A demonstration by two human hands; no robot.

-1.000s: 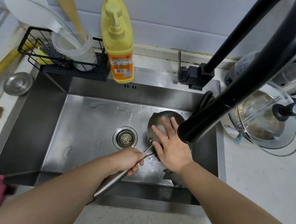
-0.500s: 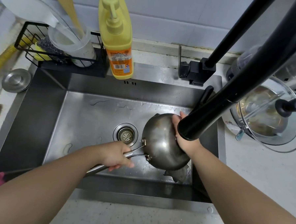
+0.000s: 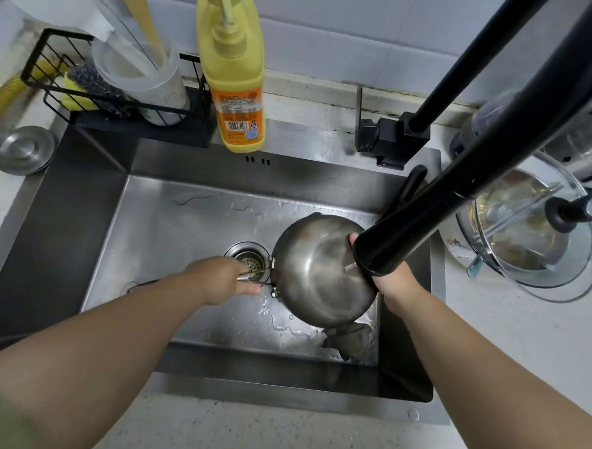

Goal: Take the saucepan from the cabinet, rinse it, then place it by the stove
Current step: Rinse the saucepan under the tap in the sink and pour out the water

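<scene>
The steel saucepan (image 3: 314, 270) hangs over the right half of the sink (image 3: 171, 224), turned so that its rounded underside faces me. My left hand (image 3: 221, 277) is wrapped around its metal handle just above the drain (image 3: 249, 261). My right hand (image 3: 387, 284) holds the pan's far right side; the black faucet head (image 3: 386, 249) covers most of that hand. I see no water stream coming from the faucet.
A yellow soap bottle (image 3: 235, 80) stands on the sink's back ledge beside a black wire rack (image 3: 99, 97) with a scourer and a white cup. A grey rag (image 3: 348, 337) lies in the sink's front right corner. A glass-lidded pot (image 3: 527, 233) sits on the right counter.
The pan went from lying open under my flat right hand to being tipped with its underside up. My right hand shifted to the pan's right side, and my left hand slid along the handle toward the pan.
</scene>
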